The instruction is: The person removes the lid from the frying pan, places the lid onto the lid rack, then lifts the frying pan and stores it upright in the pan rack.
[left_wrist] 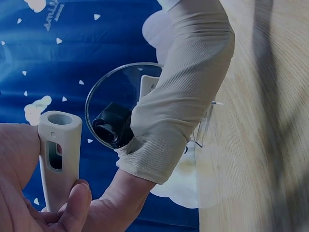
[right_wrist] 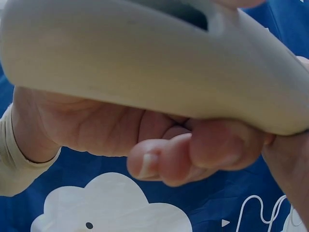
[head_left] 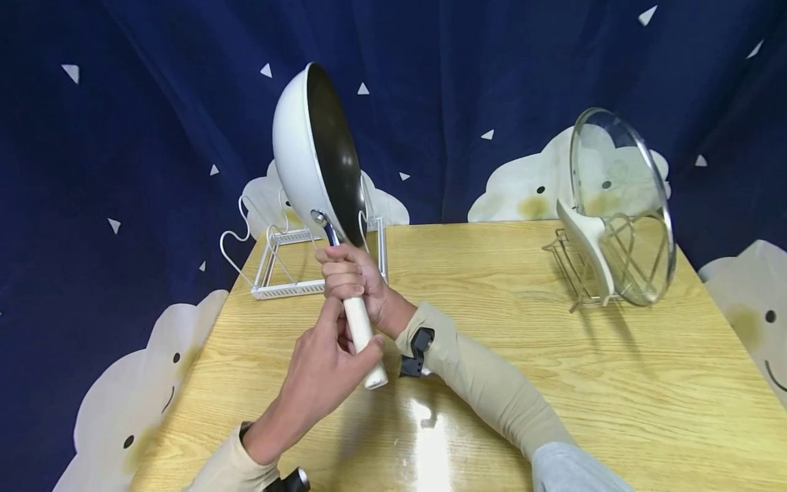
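A wok (head_left: 295, 143), white outside and dark inside, is raised on its side above the table with its bowl up and its white handle (head_left: 363, 335) slanting down. My right hand (head_left: 353, 277) grips the upper part of the handle, just below the metal joint. Lower down, my left hand (head_left: 326, 369) holds the handle too, its thumb across the front near the end. The hollow handle end (left_wrist: 60, 140) with its slot shows beside the left palm in the left wrist view. In the right wrist view, curled left fingers (right_wrist: 207, 150) lie beneath the handle.
Behind the wok, a white wire rack (head_left: 289, 290) stands at the table's back left. At the right, a glass lid (head_left: 621, 205) with a white curved handle (head_left: 590, 246) leans upright in a metal wire stand (head_left: 568, 273). A dark blue curtain (head_left: 443, 102) hangs behind the wooden table (head_left: 479, 287).
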`<state>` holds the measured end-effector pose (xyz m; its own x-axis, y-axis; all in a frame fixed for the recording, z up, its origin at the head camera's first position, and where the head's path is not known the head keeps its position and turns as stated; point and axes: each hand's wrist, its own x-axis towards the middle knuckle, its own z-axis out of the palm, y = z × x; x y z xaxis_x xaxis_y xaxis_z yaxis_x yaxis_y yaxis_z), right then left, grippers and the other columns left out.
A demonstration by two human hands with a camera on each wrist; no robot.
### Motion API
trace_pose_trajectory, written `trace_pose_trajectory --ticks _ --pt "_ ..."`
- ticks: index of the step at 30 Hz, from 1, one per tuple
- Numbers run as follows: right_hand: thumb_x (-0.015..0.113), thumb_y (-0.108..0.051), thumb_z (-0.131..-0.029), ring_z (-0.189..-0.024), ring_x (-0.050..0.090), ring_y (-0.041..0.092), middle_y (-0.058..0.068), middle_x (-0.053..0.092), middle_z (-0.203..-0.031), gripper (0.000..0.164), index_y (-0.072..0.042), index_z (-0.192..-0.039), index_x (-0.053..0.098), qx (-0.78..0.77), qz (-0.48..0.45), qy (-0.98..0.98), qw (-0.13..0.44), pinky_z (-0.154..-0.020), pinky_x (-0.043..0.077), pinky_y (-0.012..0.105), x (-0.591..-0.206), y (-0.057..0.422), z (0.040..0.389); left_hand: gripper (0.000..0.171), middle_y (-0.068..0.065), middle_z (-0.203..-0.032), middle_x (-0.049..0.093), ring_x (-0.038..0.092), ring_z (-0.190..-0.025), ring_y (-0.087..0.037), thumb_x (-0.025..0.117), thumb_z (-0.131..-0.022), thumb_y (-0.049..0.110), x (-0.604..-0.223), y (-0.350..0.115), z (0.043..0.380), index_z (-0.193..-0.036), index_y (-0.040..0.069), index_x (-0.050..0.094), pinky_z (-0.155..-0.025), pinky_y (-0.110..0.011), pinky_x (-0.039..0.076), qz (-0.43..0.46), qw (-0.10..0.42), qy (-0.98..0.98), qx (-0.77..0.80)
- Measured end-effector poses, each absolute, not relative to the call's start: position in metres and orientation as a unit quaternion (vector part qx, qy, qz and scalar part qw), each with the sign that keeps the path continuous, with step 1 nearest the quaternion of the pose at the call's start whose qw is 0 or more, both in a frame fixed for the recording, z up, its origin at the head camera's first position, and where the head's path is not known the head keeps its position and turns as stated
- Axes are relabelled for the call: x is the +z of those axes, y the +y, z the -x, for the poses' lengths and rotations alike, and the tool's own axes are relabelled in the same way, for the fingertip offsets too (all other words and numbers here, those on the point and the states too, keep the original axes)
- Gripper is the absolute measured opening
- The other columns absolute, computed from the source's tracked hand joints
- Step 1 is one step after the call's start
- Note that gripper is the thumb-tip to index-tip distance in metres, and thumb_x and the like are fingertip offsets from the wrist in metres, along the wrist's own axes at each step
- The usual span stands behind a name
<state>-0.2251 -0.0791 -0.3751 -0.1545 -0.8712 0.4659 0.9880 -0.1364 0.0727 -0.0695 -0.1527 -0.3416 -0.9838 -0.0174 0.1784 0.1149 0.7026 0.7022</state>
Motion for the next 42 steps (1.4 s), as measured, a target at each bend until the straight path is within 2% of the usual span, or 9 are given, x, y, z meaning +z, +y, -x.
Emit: trace_pose_trajectory --ticks 20,42 --pt "0.055 -0.004 -0.098 -0.041 0.023 0.000 -0.014 0.022 -0.052 0.042 -0.019 -0.071 0.027 -0.727 0.155 -0.196 0.640 -0.039 0.030 0.018 -0.388 -0.077 0.227 0.039 0.011 -0.077 0.063 0.060 -0.065 -0.007 0.075 -0.082 0.029 -0.355 -0.150 0.071 -0.112 0.023 0.051 -0.055 -0.026 0.050 0.031 0.105 -0.916 -0.386" --pt "0.053 -0.005 -0.099 -0.041 0.023 0.002 -0.013 0.025 -0.051 0.042 -0.020 -0.069 0.027 -0.716 0.148 -0.223 0.645 -0.038 0.030 0.019 -0.398 -0.074 0.226 0.041 0.009 -0.075 0.060 0.058 -0.062 -0.008 0.074 -0.083 0.028 -0.363 -0.146 0.071 -0.116 0.022 0.051 -0.052 -0.026 0.049 0.039 0.104 -0.918 -0.381"
